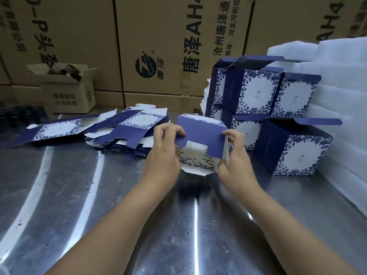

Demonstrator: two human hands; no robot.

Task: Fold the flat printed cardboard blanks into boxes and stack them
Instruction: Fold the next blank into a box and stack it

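At centre, left hand and right hand each pinch a half-folded blank; upper cartons read "唐泽AH".

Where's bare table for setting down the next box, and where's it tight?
Free: steel table left of the left hand, before the flat blanks; narrower strip between right hand and foam sheets. Tight: back right, folded boxes against foam. Both hands grip the half-folded box.
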